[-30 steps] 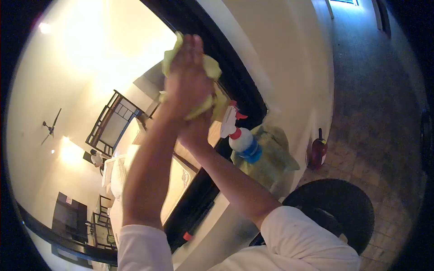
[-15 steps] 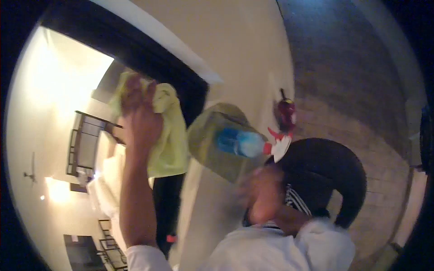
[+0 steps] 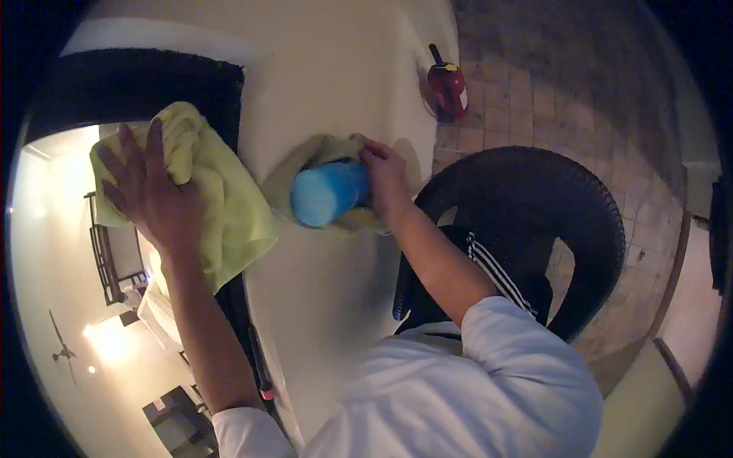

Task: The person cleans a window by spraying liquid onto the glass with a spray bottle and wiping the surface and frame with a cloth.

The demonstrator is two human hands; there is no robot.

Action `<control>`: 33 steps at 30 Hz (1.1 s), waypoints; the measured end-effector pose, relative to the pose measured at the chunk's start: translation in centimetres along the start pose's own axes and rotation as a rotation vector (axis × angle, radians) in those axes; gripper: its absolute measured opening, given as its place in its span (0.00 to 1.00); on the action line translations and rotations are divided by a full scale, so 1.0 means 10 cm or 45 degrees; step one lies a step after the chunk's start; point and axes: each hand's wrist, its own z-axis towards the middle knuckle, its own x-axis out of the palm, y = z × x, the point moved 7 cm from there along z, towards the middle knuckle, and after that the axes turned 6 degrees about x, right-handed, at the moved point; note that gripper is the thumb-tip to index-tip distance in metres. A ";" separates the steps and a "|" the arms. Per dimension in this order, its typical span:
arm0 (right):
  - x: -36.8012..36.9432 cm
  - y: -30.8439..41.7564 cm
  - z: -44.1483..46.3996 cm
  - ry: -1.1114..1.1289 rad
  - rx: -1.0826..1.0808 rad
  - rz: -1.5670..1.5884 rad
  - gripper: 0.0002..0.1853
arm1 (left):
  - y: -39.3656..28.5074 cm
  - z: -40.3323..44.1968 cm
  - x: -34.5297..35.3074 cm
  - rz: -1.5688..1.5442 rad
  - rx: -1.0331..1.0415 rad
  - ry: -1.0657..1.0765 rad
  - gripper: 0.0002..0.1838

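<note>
My left hand (image 3: 156, 195) lies spread on a yellow-green cloth (image 3: 229, 206), pressing it against the mirror (image 3: 57, 252) near its dark frame (image 3: 168, 76). With fingers pinched, my right hand (image 3: 385, 179) grips the edge of a second, duller green cloth (image 3: 305, 156). On that cloth lies a spray bottle with blue liquid (image 3: 332, 192), its base toward the left. The bottle's spray head does not show.
A black woven chair (image 3: 534, 198) stands to the right of the bottle. A red fire extinguisher (image 3: 448, 91) is on the tiled floor (image 3: 534, 107) by the pale wall (image 3: 336, 76). A dark tool with a red part (image 3: 263, 382) lies along the frame.
My right hand has left the yellow-green cloth, dropped toward the chair, then moved to the duller cloth beside the bottle. The bottle has turned. My left hand's fingers have spread on the yellow-green cloth.
</note>
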 end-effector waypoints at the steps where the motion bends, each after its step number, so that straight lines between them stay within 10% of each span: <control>1: -0.15 0.02 -0.08 -0.014 0.091 0.120 0.20 | -0.06 0.03 -0.07 -0.026 -0.003 0.004 0.37; 3: -0.47 -0.13 -0.12 -0.053 0.177 0.230 0.20 | -0.19 0.08 -0.21 0.043 -0.028 0.164 0.37; 5: -0.59 -0.30 -0.04 0.402 -0.650 -0.113 0.18 | -0.17 0.08 -0.58 -0.037 0.010 0.013 0.38; 12: -0.76 1.68 -1.71 0.639 -0.053 0.162 0.18 | 0.80 0.29 -1.63 0.301 0.240 -0.006 0.39; 16: -1.90 3.27 -2.70 -0.188 -0.202 -0.575 0.18 | 1.05 0.57 -1.23 0.617 0.309 0.222 0.36; 18: -2.07 3.65 -2.92 -0.121 -0.410 -0.900 0.14 | 1.16 0.63 -1.12 0.640 0.324 0.267 0.35; 29: -2.23 2.79 -3.06 0.520 -0.557 -1.806 0.21 | 1.10 0.49 -0.93 0.225 0.396 -0.042 0.27; 33: -2.75 2.23 -2.81 0.452 -0.267 -2.028 0.32 | 1.45 0.12 -0.28 -0.106 -0.011 0.438 0.35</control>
